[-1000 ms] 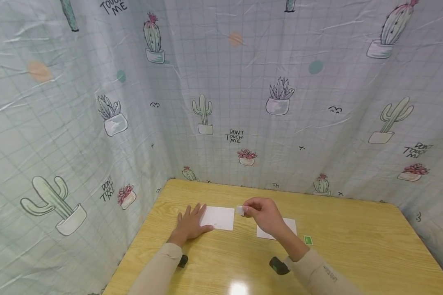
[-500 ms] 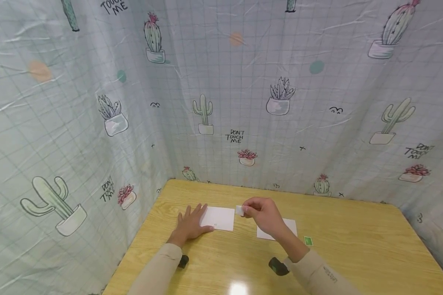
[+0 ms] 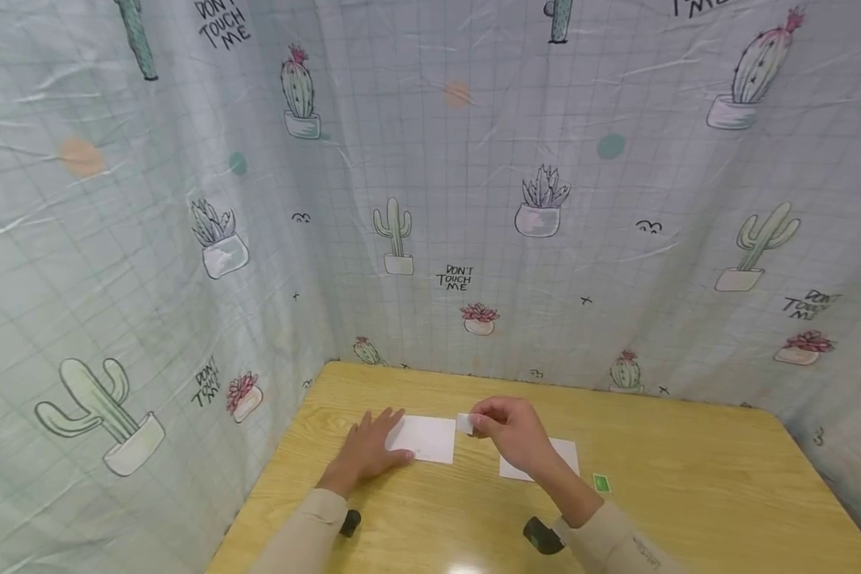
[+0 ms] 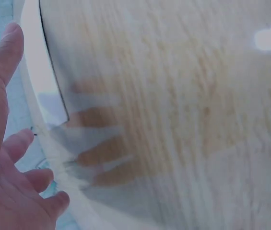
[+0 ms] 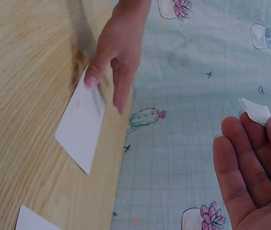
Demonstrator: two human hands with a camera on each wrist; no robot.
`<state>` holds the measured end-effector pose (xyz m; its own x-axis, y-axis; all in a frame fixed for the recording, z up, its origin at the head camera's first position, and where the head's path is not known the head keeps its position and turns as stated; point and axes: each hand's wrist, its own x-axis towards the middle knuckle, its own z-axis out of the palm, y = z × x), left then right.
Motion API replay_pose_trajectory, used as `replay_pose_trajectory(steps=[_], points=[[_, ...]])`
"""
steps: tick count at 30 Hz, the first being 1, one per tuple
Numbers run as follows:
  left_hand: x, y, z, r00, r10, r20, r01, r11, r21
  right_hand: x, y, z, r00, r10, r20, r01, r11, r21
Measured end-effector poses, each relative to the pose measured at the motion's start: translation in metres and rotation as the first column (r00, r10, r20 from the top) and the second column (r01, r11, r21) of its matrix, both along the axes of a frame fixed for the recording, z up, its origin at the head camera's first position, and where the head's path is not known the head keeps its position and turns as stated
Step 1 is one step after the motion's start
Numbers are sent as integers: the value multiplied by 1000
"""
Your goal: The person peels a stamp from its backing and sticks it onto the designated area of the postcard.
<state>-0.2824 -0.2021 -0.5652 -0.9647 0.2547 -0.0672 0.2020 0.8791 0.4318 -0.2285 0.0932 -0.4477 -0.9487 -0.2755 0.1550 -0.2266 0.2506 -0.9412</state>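
Observation:
My right hand (image 3: 515, 433) is raised between two white cards, pinching a small white paper piece (image 3: 464, 423) between thumb and forefinger. In the right wrist view this piece (image 5: 256, 111) looks thin and layered at its edge; the other fingers are bent loosely. My left hand (image 3: 366, 449) is at the left end of one white card (image 3: 430, 440), fingers spread, with the thumb along the card's near edge. The second white card (image 3: 563, 456) lies partly behind my right wrist. A small green stamp-like square (image 3: 601, 483) with a pale border lies to its right.
The cards lie on a wooden table (image 3: 430, 526), which meets a cactus-print curtain (image 3: 416, 199) at the back and left. Dark wrist devices show beneath both cuffs, such as the black one (image 3: 543, 536) under the right sleeve.
The head view has tipped up slightly, so the table and hands appear lower. My right hand keeps its pinch on the small paper piece, and my left hand stays by the card.

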Motion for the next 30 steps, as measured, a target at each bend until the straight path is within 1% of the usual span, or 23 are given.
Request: replay_pose_trajectory(steps=[2, 4, 10, 14, 17, 22, 24, 26, 30], points=[[-1, 1, 2, 1000, -8, -5, 8, 1000, 7, 0, 0, 1, 1000, -3, -5, 3, 1000, 3], [-1, 2, 4, 1000, -18, -3, 18, 999, 33, 0, 0, 2, 1000, -7, -5, 7, 1000, 7], [6, 4, 14, 999, -17, 29, 12, 988, 156, 1, 1, 4, 1000, -12, -6, 12, 1000, 15], [12, 6, 22, 999, -17, 42, 7, 973, 232, 2, 0, 4, 1000, -15, -5, 15, 1000, 22], [16, 8, 29, 999, -30, 44, 16, 956, 292, 1, 0, 4, 1000, -18, -2, 18, 1000, 23], [23, 14, 45, 998, -56, 41, 38, 934, 355, 1, -1, 4, 1000, -22, -3, 22, 1000, 20], [26, 17, 50, 996, -77, 35, 59, 927, 371, 2, -2, 4, 1000, -23, -2, 23, 1000, 19], [28, 19, 55, 994, -102, 32, 80, 913, 400, 2, -3, 4, 1000, -23, -1, 23, 1000, 19], [31, 22, 63, 987, -149, 66, 97, 862, 498, 3, -3, 5, 1000, -17, -1, 17, 1000, 19]])
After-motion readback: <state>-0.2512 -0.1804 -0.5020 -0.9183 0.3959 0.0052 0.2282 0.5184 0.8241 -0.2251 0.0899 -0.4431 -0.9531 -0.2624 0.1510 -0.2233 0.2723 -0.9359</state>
